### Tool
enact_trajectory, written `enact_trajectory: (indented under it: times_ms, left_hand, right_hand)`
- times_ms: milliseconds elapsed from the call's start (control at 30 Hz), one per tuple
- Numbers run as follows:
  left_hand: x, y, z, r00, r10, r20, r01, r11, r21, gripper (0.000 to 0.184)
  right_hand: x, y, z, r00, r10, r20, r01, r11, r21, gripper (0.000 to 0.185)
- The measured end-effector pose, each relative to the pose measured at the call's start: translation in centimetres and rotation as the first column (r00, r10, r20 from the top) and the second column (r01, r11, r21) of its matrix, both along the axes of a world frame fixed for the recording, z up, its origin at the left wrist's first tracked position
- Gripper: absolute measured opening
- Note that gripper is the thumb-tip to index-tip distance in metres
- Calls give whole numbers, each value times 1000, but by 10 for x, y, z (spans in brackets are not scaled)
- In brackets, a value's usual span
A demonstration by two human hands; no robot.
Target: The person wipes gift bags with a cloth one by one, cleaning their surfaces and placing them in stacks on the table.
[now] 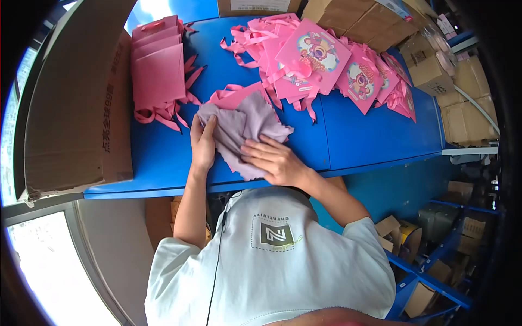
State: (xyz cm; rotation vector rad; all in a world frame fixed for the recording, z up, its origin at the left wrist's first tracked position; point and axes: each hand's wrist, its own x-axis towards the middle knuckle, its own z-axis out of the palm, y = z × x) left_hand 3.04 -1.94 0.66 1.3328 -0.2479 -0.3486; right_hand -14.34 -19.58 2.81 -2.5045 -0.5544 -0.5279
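Observation:
A greyish-purple cloth point(247, 122) lies spread and wrinkled over a pink gift bag point(235, 96) near the front of the blue table. Only the bag's far edge, its ribbon and small bits along the sides show from under the cloth. My left hand point(203, 142) grips the cloth's left edge, thumb on top; whether it also pinches the bag is hidden. Flat on the cloth's near right part rests my right hand point(276, 162), its fingers stretched out and slightly apart.
Pink gift bags point(159, 73) with ribbons are stacked at left beside a tall cardboard box point(76, 103). A loose heap of printed pink bags point(315, 51) covers the back right. More cartons point(353, 22) stand behind it. The blue table point(380, 136) ends close to my body.

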Motion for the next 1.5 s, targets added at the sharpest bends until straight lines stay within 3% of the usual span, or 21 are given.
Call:
enact_trajectory:
  times_ms: [67,200,400,533,600,633,700,733,767,833,867,933,967,1000,1033,1067,1200,1367,1500]
  left_hand:
    - [-5,0,4,1000,-14,4,14,1000,7,34]
    - [-11,-10,18,974,50,222,-69,995,78,31]
    - [-4,4,20,980,-174,96,159,977,139,33]
    - [-1,10,11,970,-207,-129,163,944,-286,37]
    - [1,7,11,971,-203,-130,161,946,-280,39]
    - [2,6,12,974,-185,-131,144,952,-270,40]
    - [0,8,14,980,-140,-138,103,964,-243,44]
    - [-1,9,15,982,-128,-141,90,965,-248,44]
    - [-1,7,17,984,-135,-117,108,971,-211,44]
    - [-3,4,20,987,-146,-72,135,981,-137,44]
    - [-3,3,20,988,-148,-52,142,985,-96,44]
    - [-2,1,20,992,-120,-48,114,989,-99,45]
    - [-1,0,19,992,-116,-41,112,989,-97,46]
    - [-2,1,18,992,-118,-35,115,989,-92,47]
    - [-5,4,17,991,-128,-29,125,988,-85,48]
    - [-8,6,16,992,-121,-31,118,990,-79,48]
    - [-6,8,17,994,-110,-30,105,987,-120,45]
    - [-8,7,17,997,-83,-1,82,992,-98,43]
    - [-6,4,12,997,-76,14,77,996,-35,42]
  right_hand:
    - [-2,-2,5,999,-47,-27,46,999,-20,45]
    - [3,-2,8,962,-272,-34,273,961,49,52]
    - [7,1,-1,880,-472,-57,473,881,8,59]
    - [-1,-18,-17,896,-436,89,415,891,185,60]
    - [-18,-20,-6,867,-499,0,450,781,433,48]
    - [-25,-23,14,852,-523,-17,479,768,426,27]
    - [-43,-19,60,795,-569,-211,512,442,737,15]
    - [-56,-34,86,848,-394,-355,496,353,793,15]
    - [-67,-55,106,904,-266,-336,428,528,734,21]
    - [-80,-70,137,958,-68,-280,283,407,868,30]
    - [-103,-126,126,947,31,-320,210,692,690,42]
    - [-111,-159,114,970,158,-185,69,551,832,49]
    - [-112,-174,106,991,69,-119,68,506,860,38]
    - [-111,-193,91,961,-192,-198,250,305,919,32]
    - [-107,-207,75,848,-422,-320,374,50,926,26]
    - [-97,-205,69,851,-414,-323,375,47,926,26]
    - [-25,-191,55,705,-590,-394,329,-220,918,26]
    - [-39,-216,12,793,-415,-446,417,-163,894,30]
    - [-25,-200,43,803,-484,-347,312,-155,937,36]
